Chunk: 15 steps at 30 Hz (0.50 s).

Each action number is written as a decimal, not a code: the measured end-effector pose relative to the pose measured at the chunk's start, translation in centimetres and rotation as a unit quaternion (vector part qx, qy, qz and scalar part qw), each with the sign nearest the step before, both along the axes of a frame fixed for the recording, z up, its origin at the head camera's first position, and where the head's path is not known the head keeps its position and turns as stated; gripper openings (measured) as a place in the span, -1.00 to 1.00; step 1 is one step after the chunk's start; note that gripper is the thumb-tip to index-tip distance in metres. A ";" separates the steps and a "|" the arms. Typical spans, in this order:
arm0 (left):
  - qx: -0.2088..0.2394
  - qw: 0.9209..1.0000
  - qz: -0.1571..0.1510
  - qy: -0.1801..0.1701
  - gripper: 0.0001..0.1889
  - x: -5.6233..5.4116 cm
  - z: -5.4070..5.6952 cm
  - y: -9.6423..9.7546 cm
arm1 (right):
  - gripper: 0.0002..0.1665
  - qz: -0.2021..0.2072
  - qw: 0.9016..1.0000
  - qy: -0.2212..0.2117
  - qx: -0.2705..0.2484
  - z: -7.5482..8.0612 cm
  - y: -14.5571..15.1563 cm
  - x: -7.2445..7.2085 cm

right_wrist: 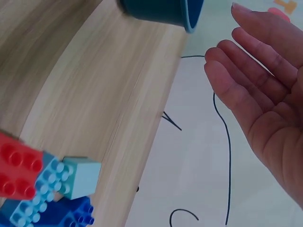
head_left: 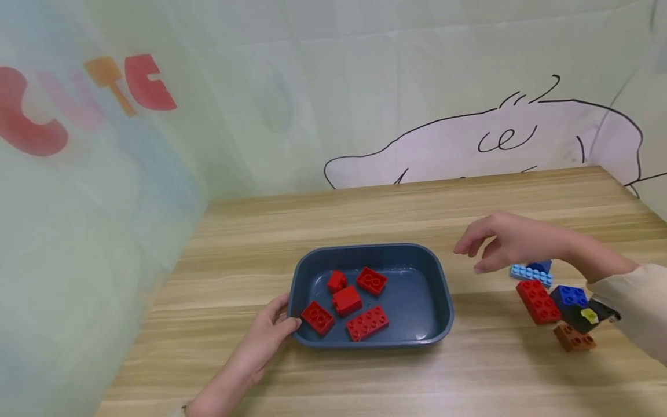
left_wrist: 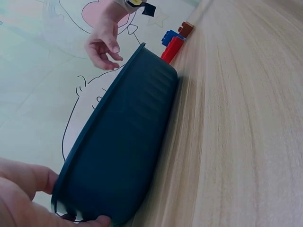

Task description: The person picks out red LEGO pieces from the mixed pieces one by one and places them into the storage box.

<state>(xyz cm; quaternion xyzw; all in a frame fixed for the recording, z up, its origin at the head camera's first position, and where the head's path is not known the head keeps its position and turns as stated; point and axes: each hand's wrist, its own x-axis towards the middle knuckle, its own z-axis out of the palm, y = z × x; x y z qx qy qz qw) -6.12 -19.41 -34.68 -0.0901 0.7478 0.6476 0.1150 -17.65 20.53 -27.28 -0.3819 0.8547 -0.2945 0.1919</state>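
A dark blue plastic tray (head_left: pixel 375 346) stands on the wooden table, holding several red toy bricks (head_left: pixel 367 323) in its left and middle parts. At its left end my left hand (head_left: pixel 267 333) grips the rim, thumb on top and fingers around the outside. My right hand (head_left: pixel 508 240) is raised to the right of the tray, fingers loosely bent and holding nothing. In the right wrist view the palm of that hand (right_wrist: pixel 272 99) faces the camera, apart from the tray wall (right_wrist: pixel 156 10).
Loose bricks lie right of the tray, under and near the right forearm: a red one (head_left: pixel 538 302), a light blue one (head_left: pixel 531 275), a blue one (head_left: pixel 571 295) and an orange-brown one (head_left: pixel 574 337). A pale teal brick (right_wrist: pixel 83 178) shows in the right wrist view. Printed cloth (head_left: pixel 260 116) hangs behind the table.
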 end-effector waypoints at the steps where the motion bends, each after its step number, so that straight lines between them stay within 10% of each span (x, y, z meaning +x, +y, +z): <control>1: 0.001 1.000 0.001 -0.002 -0.40 0.0 0.0 0.0 | -0.62 -0.003 1.000 0.002 -0.003 -0.1 0.4 0.2; 15: -0.002 1.000 -0.002 -0.006 -0.40 0.0 0.1 0.0 | -0.63 -0.034 0.998 0.022 -0.051 -1.8 4.9 2.3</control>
